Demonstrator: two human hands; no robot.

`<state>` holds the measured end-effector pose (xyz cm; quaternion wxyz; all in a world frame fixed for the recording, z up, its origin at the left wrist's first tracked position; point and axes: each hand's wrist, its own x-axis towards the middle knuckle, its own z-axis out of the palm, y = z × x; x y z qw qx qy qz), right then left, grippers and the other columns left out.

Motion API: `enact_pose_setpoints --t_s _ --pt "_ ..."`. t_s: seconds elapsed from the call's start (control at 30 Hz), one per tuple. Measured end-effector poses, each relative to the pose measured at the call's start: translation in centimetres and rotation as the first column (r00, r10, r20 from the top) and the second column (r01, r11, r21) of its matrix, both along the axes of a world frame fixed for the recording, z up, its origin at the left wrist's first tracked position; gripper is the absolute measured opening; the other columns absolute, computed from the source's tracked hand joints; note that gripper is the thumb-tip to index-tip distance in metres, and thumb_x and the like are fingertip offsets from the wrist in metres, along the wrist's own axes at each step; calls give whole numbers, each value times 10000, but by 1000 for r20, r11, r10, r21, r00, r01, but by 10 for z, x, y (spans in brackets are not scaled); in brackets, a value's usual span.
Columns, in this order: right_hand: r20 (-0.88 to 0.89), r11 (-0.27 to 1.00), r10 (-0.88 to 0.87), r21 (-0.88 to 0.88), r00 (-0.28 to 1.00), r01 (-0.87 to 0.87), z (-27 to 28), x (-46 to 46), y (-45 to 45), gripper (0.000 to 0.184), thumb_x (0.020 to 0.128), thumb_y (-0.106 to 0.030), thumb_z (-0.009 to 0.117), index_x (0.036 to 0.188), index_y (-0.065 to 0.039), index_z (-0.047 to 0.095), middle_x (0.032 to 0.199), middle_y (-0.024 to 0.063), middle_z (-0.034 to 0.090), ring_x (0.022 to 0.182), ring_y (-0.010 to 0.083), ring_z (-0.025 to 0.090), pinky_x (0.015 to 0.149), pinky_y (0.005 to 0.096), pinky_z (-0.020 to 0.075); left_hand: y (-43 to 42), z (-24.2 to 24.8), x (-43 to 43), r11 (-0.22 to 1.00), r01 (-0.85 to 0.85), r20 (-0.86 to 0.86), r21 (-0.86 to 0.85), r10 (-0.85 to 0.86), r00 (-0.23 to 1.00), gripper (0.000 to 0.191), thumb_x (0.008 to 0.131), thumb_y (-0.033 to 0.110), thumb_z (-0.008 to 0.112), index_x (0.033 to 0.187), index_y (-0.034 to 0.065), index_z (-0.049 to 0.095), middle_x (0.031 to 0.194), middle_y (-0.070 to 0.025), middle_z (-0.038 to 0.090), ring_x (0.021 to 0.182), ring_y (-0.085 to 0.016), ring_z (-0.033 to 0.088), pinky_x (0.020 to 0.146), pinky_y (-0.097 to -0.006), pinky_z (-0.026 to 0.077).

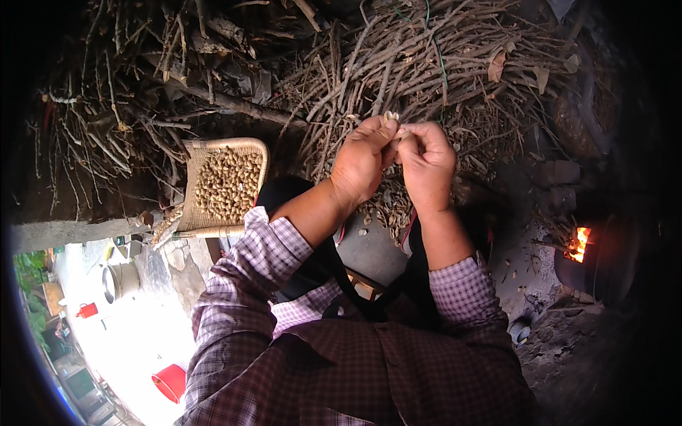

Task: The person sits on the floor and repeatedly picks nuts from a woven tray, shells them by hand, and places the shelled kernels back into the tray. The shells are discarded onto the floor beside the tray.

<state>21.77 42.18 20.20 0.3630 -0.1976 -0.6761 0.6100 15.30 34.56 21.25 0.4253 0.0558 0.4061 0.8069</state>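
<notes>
My left hand (364,154) and my right hand (426,160) meet above the floor, their fingertips nearly touching. Between the left thumb and fingers is an opened peanut shell (391,115), its pale inside showing. The right thumb and forefinger pinch a small pale piece (403,132), perhaps part of the peanut; the fingers hide most of it. To the left, a woven wicker basket (186,205) holds many unshelled peanuts (226,183). Broken peanut shells (391,210) lie in a heap on the floor below my hands.
A bundle of thin branches (415,69), tied with green cord, lies beyond my hands. More dry sticks (106,122) are piled at the upper left. A fire (579,245) burns in a stove opening at the right. A red bucket (170,382) stands at the lower left.
</notes>
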Motion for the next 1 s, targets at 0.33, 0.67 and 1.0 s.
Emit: enact_pose_setpoints --t_s 0.33,0.67,1.0 --pt "3 795 34 606 999 -29 6 9 13 99 802 33 586 889 -15 581 725 88 617 612 148 611 549 275 480 -2 -7 -13 998 59 76 -37 -56 996 224 966 196 403 843 55 526 730 -20 525 584 -94 426 515 -206 356" --pt "46 948 56 310 997 -68 -5 8 18 150 772 45 582 903 -27 587 707 81 625 617 142 606 555 287 481 -1 -13 -18 982 173 60 -75 -168 984 259 968 228 399 843 56 547 719 -11 528 628 -95 456 559 -225 378" --pt "30 886 332 -352 943 -301 4 14 27 138 875 8 525 996 1 592 752 15 582 650 75 550 606 209 459 -10 -7 -18 914 390 14 -117 -391 920 270 955 292 450 908 50 560 710 -1 502 608 -84 438 524 -197 351"
